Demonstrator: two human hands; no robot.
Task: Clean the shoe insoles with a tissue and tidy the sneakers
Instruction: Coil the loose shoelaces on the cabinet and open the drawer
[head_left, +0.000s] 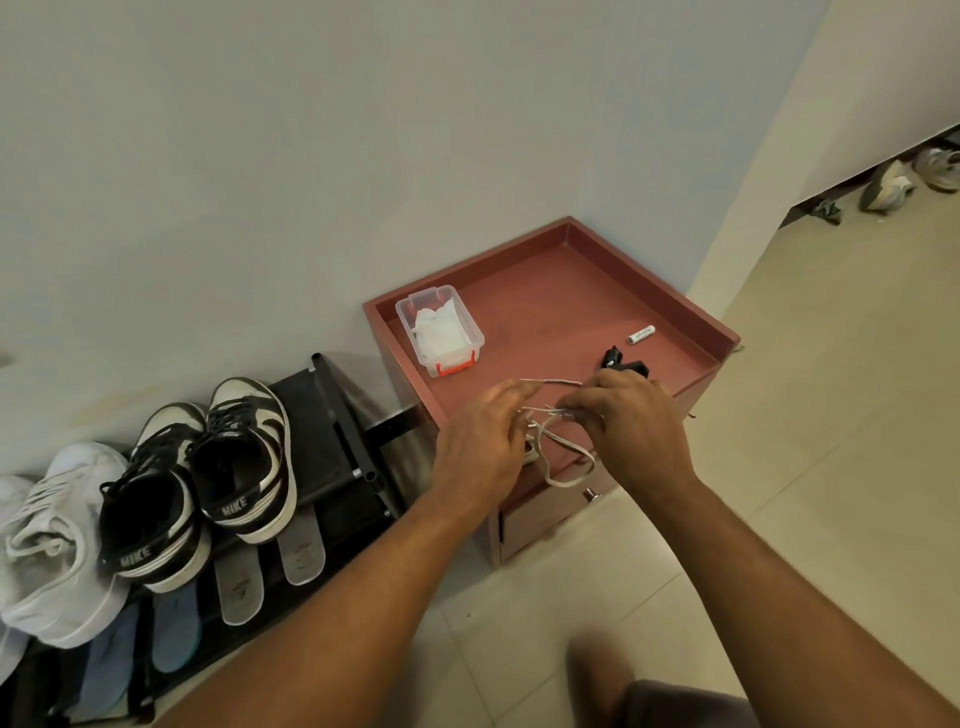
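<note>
One head-worn wide-angle camera looked forward and down from standing height. Both forearms reached in from the bottom edge, close to the lens. It faced a pale wall (260, 182), with a red cabinet (571, 291) at centre and a shoe rack (332, 431) low on the left.

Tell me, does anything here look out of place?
Yes. A loose battery and a small black gadget lie on the red cabinet, unrelated to shoes. Four insoles stick out from under the sneakers. Both hands hold a tangled white lace.
</note>
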